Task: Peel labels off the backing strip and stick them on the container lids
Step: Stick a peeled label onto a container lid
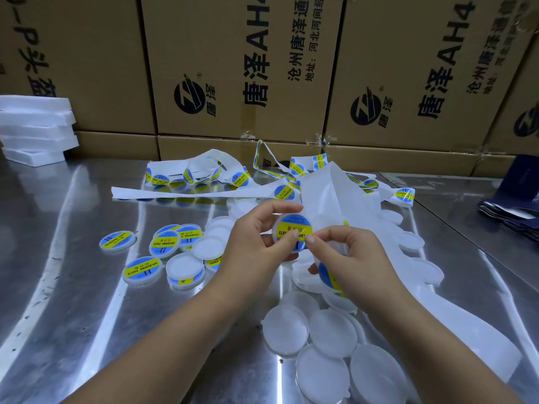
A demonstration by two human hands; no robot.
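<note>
here, left hand grips lid; right hand pinches label reading "soldering paste".

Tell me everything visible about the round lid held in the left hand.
The round translucent white plastic lid is held above the steel table, tilted toward the camera. A round blue and yellow label with black print covers most of its top, leaving a thin white rim. The left hand grips its rim; the right hand pinches the label's lower right edge.
</note>
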